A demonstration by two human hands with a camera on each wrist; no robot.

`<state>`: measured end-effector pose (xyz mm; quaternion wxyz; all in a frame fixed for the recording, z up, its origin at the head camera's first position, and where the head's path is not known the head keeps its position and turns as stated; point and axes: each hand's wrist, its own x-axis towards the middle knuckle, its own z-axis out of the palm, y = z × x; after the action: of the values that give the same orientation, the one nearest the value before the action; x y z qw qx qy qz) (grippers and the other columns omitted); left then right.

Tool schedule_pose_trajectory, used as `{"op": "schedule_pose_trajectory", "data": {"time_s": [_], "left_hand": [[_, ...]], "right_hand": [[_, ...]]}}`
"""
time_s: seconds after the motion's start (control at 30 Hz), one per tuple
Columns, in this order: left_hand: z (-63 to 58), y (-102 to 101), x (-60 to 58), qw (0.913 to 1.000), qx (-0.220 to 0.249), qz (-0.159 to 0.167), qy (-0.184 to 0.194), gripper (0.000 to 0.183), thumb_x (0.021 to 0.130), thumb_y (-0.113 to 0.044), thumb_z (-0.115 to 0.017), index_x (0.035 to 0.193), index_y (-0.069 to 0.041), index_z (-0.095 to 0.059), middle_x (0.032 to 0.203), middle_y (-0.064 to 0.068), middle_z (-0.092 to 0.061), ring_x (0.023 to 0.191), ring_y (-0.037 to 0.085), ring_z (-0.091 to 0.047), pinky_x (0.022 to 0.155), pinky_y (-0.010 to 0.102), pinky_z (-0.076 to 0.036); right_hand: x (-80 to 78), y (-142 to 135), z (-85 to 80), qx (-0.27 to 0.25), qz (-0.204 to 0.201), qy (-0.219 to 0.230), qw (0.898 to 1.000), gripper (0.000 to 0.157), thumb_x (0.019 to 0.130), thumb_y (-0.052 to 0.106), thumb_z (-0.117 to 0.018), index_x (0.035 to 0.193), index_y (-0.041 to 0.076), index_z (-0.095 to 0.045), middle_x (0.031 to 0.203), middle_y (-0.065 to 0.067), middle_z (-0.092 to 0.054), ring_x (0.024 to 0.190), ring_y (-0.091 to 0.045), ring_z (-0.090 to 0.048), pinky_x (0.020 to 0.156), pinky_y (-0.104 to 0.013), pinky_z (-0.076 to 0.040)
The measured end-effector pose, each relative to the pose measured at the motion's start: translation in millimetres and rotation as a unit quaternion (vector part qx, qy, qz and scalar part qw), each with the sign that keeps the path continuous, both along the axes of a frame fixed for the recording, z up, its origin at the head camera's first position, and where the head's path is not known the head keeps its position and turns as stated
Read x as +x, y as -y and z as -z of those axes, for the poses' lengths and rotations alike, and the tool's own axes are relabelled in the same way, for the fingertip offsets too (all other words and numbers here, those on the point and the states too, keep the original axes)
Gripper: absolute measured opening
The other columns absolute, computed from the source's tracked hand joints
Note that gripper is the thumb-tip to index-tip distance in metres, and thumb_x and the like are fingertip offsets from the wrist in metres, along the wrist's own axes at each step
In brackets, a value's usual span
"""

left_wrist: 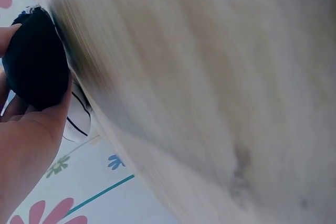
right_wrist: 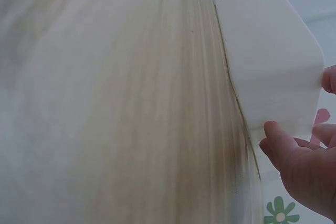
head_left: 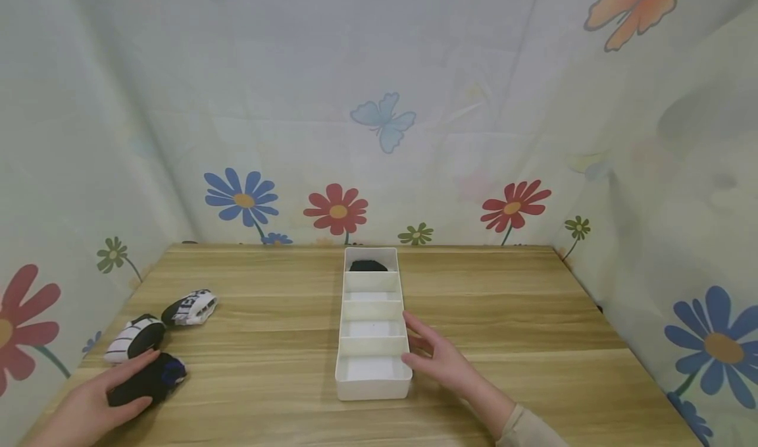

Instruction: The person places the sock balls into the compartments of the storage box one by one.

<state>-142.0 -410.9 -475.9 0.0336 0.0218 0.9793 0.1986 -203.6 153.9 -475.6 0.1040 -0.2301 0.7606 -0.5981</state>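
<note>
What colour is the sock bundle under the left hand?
Black, with a bit of blue; the sock bundle under the left hand shows best in the head view.

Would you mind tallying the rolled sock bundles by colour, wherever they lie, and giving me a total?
Black bundles: 2, one gripped by the left hand as the black bundle, one in the far compartment of the white organizer
White striped bundles: 2, the nearer and the farther
Total: 4
</note>
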Motion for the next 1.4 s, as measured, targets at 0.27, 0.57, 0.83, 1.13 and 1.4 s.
{"op": "schedule_pose_trajectory", "data": {"time_s": [0.27, 0.57, 0.83, 1.13, 1.4], "left_hand": [[-3.3, -9.1, -3.3, 0.9998, -0.003, -0.004, -0.018, 0.087, 0.078, -0.045, -0.081, 0.147, -0.007, -0.045, 0.135, 0.038, -0.048, 0.111, 0.055, -0.055, 0.081, 0.065, -0.048], [-6.9, -23.7, -5.0, 0.9963, 0.017, 0.027, -0.080, 0.078, 0.079, -0.038, -0.083, 0.144, -0.010, -0.050, 0.138, 0.029, -0.052, 0.118, 0.056, -0.050, 0.084, 0.068, -0.044], [-3.0, -42.8, -11.1, 0.9833, 0.061, 0.059, -0.161, 0.073, 0.075, -0.029, -0.087, 0.141, -0.019, -0.057, 0.133, 0.014, -0.061, 0.121, 0.012, -0.052, 0.090, 0.004, -0.029], [-7.5, -66.3, -18.6, 0.9777, 0.065, 0.082, -0.182, 0.069, 0.075, -0.028, -0.087, 0.138, -0.023, -0.060, 0.133, 0.008, -0.062, 0.119, 0.020, -0.056, 0.086, 0.000, -0.024], [-13.2, -81.6, -29.4, 0.9720, 0.080, 0.106, -0.194, 0.069, 0.076, -0.025, -0.087, 0.140, -0.021, -0.059, 0.136, 0.008, -0.060, 0.119, 0.031, -0.056, 0.089, -0.001, -0.023]], "right_hand": [[1.5, -0.4, -1.7, -0.001, 0.003, 0.004, 1.000, 0.073, 0.094, 0.010, -0.068, 0.155, 0.003, -0.028, 0.158, -0.024, -0.026, 0.135, -0.045, -0.040, 0.106, -0.052, -0.038], [1.4, -0.6, -1.7, -0.001, 0.002, 0.004, 1.000, 0.073, 0.094, 0.010, -0.068, 0.155, 0.002, -0.027, 0.157, -0.025, -0.026, 0.135, -0.046, -0.040, 0.106, -0.053, -0.037], [0.4, 0.0, -0.5, -0.003, -0.003, 0.004, 1.000, 0.074, 0.094, 0.010, -0.067, 0.155, 0.000, -0.026, 0.158, -0.025, -0.025, 0.135, -0.047, -0.039, 0.107, -0.055, -0.036], [-0.2, 0.2, 1.0, -0.001, 0.001, 0.001, 1.000, 0.074, 0.094, 0.008, -0.068, 0.155, 0.000, -0.027, 0.157, -0.025, -0.026, 0.134, -0.046, -0.041, 0.108, -0.055, -0.035], [0.4, 0.4, 0.6, -0.002, 0.002, 0.006, 1.000, 0.074, 0.094, 0.009, -0.068, 0.155, 0.002, -0.027, 0.158, -0.023, -0.026, 0.134, -0.045, -0.041, 0.108, -0.055, -0.034]]}}
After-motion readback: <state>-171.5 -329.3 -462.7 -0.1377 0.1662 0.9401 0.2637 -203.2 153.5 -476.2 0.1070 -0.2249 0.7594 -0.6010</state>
